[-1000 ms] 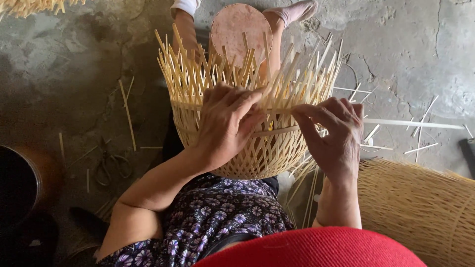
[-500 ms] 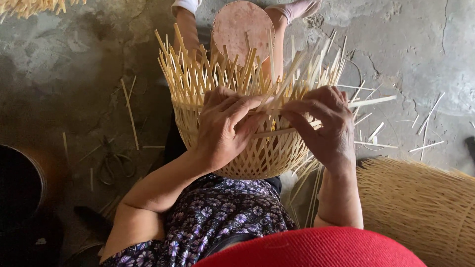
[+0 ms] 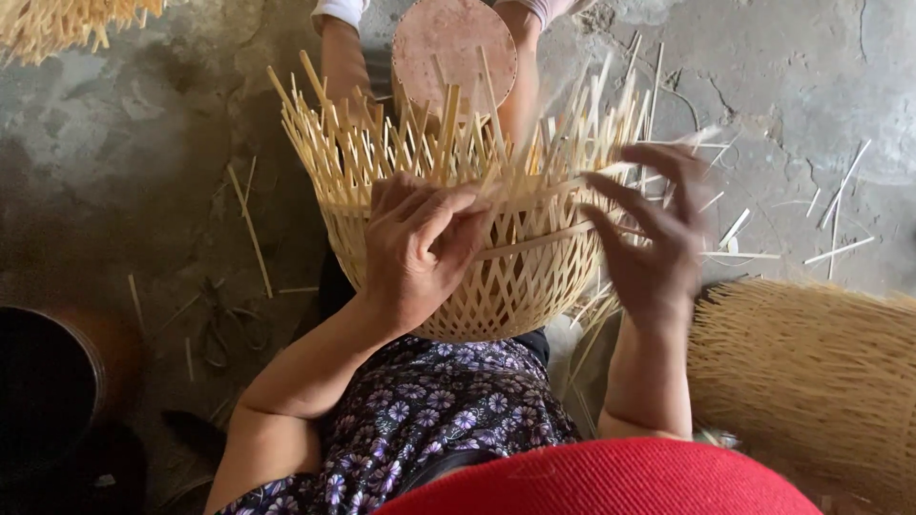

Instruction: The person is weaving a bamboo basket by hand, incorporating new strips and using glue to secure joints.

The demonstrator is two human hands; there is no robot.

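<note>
A half-woven bamboo basket rests on the person's lap, its woven bowl toward the body and its loose upright strips fanning out toward the floor. The left hand lies on the basket's near side at the rim, its fingers curled closed and pinching the weave where a horizontal strip crosses the uprights. The right hand is at the basket's right edge, blurred, with fingers spread open and holding nothing that can be made out; the fingertips are just beside the loose ends of the uprights. Beyond the basket a round pinkish disc sits between the person's lower legs. Stray bamboo slivers lie scattered on the floor to the right, and a single long one lies to the left. A finished straw-coloured woven piece lies at the right, near the right forearm. A dark round pot stands at the lower left. A floral garment covers the lap under the basket.
</note>
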